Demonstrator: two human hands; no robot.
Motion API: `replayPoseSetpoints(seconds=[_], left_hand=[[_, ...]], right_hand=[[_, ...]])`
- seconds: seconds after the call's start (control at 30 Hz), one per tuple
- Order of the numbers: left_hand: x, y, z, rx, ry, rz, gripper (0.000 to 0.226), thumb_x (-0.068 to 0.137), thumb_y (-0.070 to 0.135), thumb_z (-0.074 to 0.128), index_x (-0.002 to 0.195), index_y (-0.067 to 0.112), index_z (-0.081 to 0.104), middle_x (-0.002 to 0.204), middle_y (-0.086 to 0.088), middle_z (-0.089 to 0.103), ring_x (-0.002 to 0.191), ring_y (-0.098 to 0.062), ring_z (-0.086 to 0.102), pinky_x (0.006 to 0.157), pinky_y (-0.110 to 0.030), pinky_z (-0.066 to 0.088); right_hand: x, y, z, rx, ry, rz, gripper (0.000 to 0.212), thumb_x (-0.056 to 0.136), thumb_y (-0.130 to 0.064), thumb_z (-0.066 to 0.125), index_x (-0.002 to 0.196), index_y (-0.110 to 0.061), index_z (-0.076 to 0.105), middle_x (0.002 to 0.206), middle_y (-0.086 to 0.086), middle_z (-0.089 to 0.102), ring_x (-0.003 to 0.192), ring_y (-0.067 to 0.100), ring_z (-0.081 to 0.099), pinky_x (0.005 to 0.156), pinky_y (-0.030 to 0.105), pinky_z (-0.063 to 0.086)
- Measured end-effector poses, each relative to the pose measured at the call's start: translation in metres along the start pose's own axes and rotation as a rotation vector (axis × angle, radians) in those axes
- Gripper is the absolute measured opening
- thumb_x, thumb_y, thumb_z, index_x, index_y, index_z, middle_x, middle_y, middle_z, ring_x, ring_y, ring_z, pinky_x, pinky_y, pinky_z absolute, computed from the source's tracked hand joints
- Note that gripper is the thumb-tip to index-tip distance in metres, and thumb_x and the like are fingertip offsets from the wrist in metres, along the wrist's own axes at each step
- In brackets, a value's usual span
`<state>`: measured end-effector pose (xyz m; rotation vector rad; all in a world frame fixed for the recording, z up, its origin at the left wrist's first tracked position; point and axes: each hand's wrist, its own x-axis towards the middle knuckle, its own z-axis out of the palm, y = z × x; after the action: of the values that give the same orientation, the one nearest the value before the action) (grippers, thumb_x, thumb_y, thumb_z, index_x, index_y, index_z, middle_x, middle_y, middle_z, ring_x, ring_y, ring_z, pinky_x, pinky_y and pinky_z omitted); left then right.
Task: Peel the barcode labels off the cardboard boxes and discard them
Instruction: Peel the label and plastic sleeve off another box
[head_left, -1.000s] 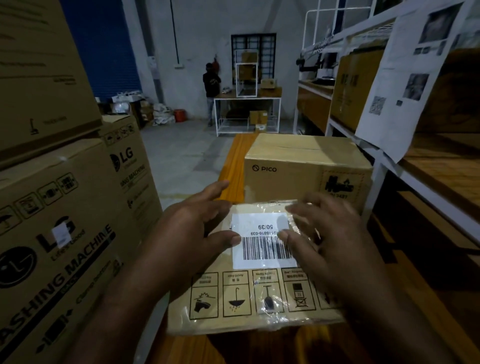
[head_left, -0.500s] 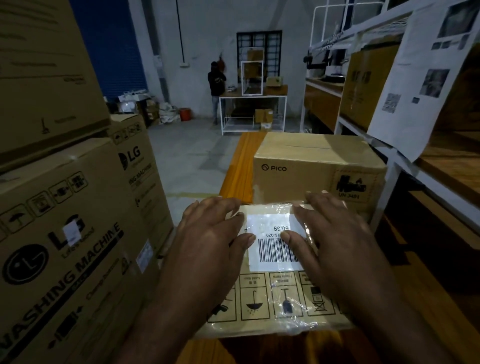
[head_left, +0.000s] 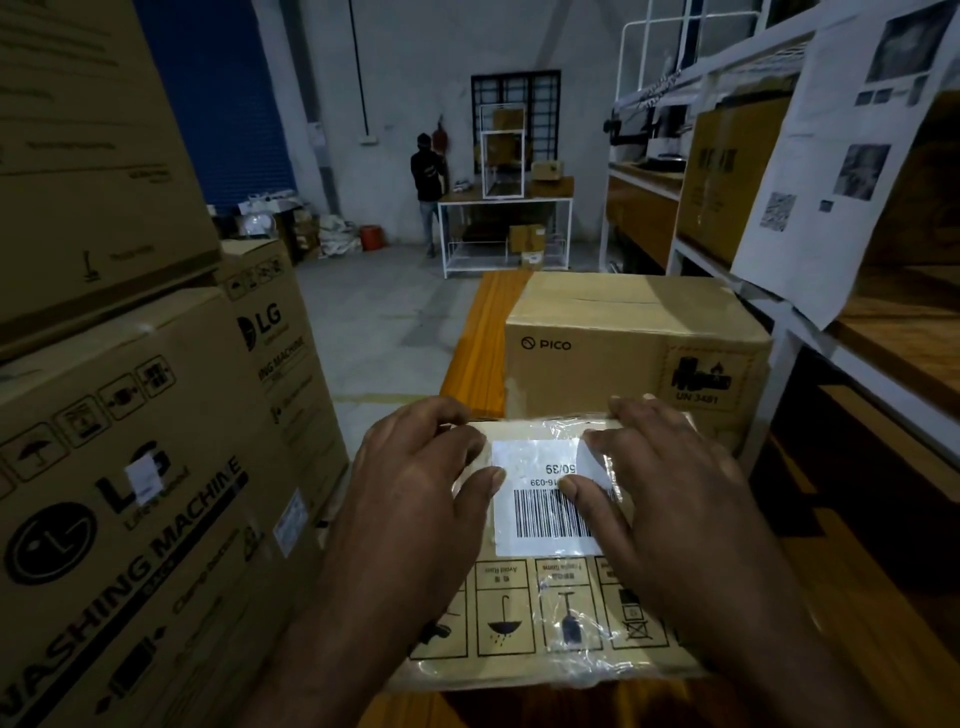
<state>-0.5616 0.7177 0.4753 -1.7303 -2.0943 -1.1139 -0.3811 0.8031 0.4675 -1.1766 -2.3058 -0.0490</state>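
Two hands pin the film-wrapped box to the counter: left hand apparently hooks its far edge for steadiness, right hand lies flat, thumb on the unpeeled barcode label on top

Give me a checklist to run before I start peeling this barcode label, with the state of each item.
1. The small box is steadied: ok. The left hand grips its far edge, thumb beside the label.
2. The barcode label is in full view: not ok. The right hand has its thumb and forefinger lying on it.
3. A corner is lifted to pull on: not ok. Every edge that shows lies flat.
4. The clear film is off the label: cannot tell. Glossy wrinkles seem to run across it.
5. There is a place to discard the label: cannot tell. None shows near the hands.
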Motion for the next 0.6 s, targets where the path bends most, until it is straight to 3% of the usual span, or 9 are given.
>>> replayPoseSetpoints(seconds=[0.1, 0.23, 0.37, 0.6], left_hand=[[0.001, -0.002, 0.0, -0.088, 0.034, -0.018, 0.016, 0.083, 0.037, 0.066, 0.093, 0.023, 0.066, 0.114, 0.02, 0.049, 0.107, -0.011, 0.055, 0.086, -0.038, 0.055], [-0.006, -0.01, -0.001, -0.04, 0.08, -0.087, 0.041, 0.081, 0.048, 0.067, 0.112, 0.021, 0.064, 0.124, 0.017, 0.046, 0.117, -0.01, 0.051, 0.093, -0.039, 0.053], [-0.013, -0.009, -0.004, 0.001, 0.079, -0.098, 0.048, 0.081, 0.053, 0.065, 0.115, 0.02, 0.064, 0.131, 0.014, 0.047, 0.12, -0.011, 0.052, 0.094, -0.039, 0.053], [-0.012, -0.009, -0.004, -0.117, 0.072, -0.105, 0.027, 0.077, 0.043, 0.076, 0.089, 0.024, 0.061, 0.127, 0.019, 0.049, 0.109, -0.006, 0.057, 0.086, -0.035, 0.056]], right_hand=[[0.0, -0.002, 0.0, -0.005, 0.004, 0.008, 0.048, 0.09, -0.062, 0.033, 0.12, -0.032, 0.054, 0.143, 0.0, 0.051, 0.137, 0.022, 0.041, 0.104, 0.054, 0.039], [-0.004, -0.008, -0.002, 0.003, 0.045, 0.036, 0.044, 0.088, -0.063, 0.039, 0.118, -0.034, 0.055, 0.139, -0.004, 0.053, 0.134, 0.02, 0.043, 0.097, 0.053, 0.043], [-0.008, -0.011, -0.002, -0.012, 0.114, 0.044, 0.041, 0.086, -0.061, 0.044, 0.115, -0.034, 0.056, 0.131, -0.005, 0.056, 0.128, 0.019, 0.046, 0.087, 0.049, 0.048], [-0.011, -0.013, 0.002, -0.039, 0.129, 0.061, 0.042, 0.087, -0.061, 0.042, 0.117, -0.034, 0.054, 0.132, -0.005, 0.054, 0.129, 0.019, 0.043, 0.087, 0.05, 0.047]])
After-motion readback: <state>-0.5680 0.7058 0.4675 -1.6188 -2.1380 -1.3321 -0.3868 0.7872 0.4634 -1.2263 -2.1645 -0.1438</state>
